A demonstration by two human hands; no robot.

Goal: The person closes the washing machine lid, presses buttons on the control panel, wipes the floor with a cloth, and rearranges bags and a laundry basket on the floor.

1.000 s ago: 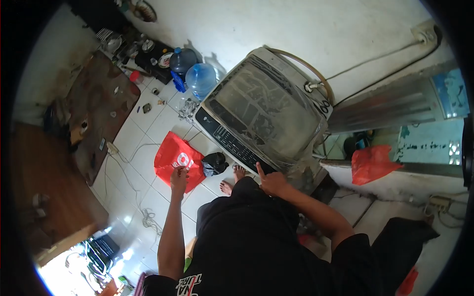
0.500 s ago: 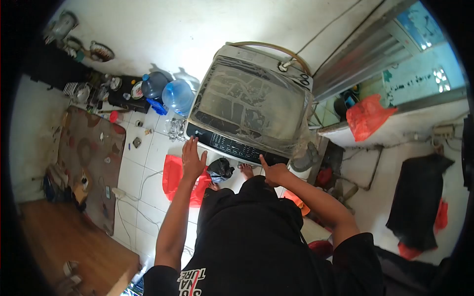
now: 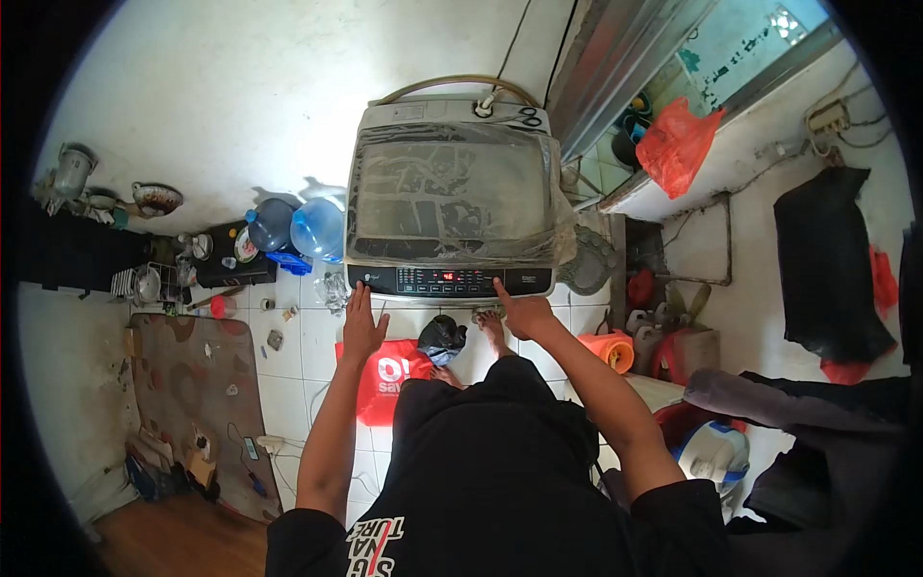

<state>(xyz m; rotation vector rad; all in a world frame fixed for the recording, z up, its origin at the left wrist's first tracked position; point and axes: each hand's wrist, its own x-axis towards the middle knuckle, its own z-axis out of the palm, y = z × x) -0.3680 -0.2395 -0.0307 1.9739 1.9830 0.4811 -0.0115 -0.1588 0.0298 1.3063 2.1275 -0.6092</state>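
A top-load washing machine (image 3: 452, 192) with a dusty, plastic-covered lid stands against the wall. Its black control panel (image 3: 447, 280) shows lit red digits and small red lights. My right hand (image 3: 527, 315) has its index finger extended onto the panel's right part, the other fingers curled, with nothing seen in it. At the panel's left end my left hand (image 3: 363, 327) rests its fingertips on the front edge, fingers stretched and thumb apart, holding nothing. Between the hands, on the floor below the machine, lie a black plastic bag (image 3: 441, 338) and a red bag (image 3: 385, 392).
Two blue water jugs (image 3: 317, 229) stand left of the machine. A patterned mat (image 3: 197, 394) lies on the left floor. At right are an orange container (image 3: 615, 352), a hanging red plastic bag (image 3: 678, 149) and a black cloth (image 3: 827, 260) on the wall.
The view has turned, so the machine now appears upright. My left hand has moved from above the red bag to the panel's left edge. The panel display is now lit; my right finger stays there.
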